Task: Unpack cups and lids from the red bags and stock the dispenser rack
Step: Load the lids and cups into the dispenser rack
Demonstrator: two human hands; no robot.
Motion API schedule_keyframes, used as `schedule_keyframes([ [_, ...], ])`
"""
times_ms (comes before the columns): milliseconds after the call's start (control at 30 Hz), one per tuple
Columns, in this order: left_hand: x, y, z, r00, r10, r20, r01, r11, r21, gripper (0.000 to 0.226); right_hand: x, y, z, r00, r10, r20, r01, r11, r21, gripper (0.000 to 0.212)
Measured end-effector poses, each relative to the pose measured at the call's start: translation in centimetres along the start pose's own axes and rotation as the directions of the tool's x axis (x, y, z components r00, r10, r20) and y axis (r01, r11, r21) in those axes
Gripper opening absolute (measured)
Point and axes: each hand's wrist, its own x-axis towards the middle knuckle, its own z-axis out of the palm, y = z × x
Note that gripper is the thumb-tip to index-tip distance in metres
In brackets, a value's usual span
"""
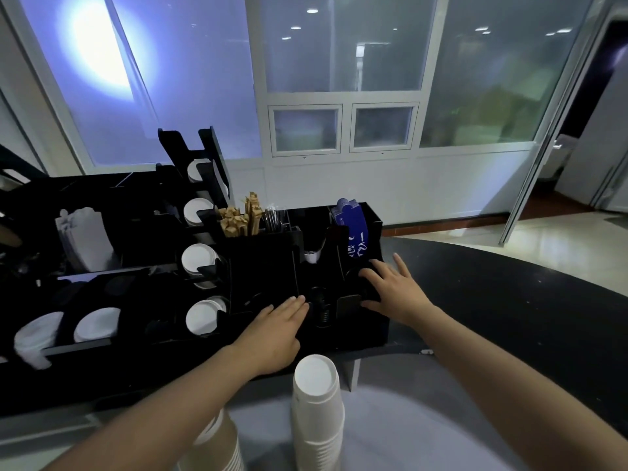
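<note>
Your left hand [276, 329] lies flat, its grip loose and empty, on the black acrylic dispenser rack [265, 266] while your right hand [394, 290], fingers spread, holding nothing, presses its right end, behind a stack of white paper cups [317, 413].

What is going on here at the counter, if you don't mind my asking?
A person is stocking a black dispenser rack. Both hands rest flat on its front: the left hand beside a slot of black lids, the right hand further right. A stack of white cups waits upside down in front, not yet loaded.
</note>
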Motion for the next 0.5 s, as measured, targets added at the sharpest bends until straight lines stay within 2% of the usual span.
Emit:
schedule_keyframes([
  [167,0.1,-0.5,0.6,1.0,0.006,-0.019,-0.006,1.0,0.0,0.075,-1.0,-1.3,1.8,1.0,0.016,0.003,-0.016,0.997,-0.081,0.067],
  [367,0.5,-0.7,0.9,0.999,0.016,-0.03,-0.015,0.999,0.031,0.073,-2.1,-1.7,2.3,0.998,0.02,0.051,-0.01,0.984,-0.176,0.048],
  [500,0.8,-0.5,0.8,1.0,0.014,-0.024,-0.013,0.999,0.037,0.071,-1.6,-1.8,1.3,0.993,0.036,0.116,-0.022,0.992,-0.128,0.047],
])
